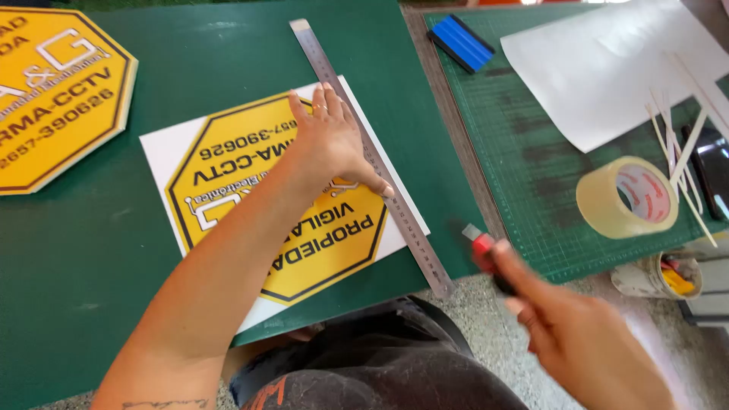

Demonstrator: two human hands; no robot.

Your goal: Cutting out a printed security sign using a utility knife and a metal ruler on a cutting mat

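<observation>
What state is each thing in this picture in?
Left hand: flat, pressing the ruler and print.
Right hand: gripping the knife, blurred.
Knife: blade out, off the ruler.
Ruler: lying along the print's edge.
Print: flat, white border uncut.
Tape: on its side.
Squeegee: lying unused.

Green table (425, 129), yellow octagon sign (53, 91), white sheet with octagon print (171, 152), steel ruler (402, 212), grid mat (531, 182) perhaps atop it

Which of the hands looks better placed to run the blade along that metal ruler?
Probably the right hand: it already holds the red cutter near the steel ruler. The left hand lies flat on the yellow sign.
</observation>
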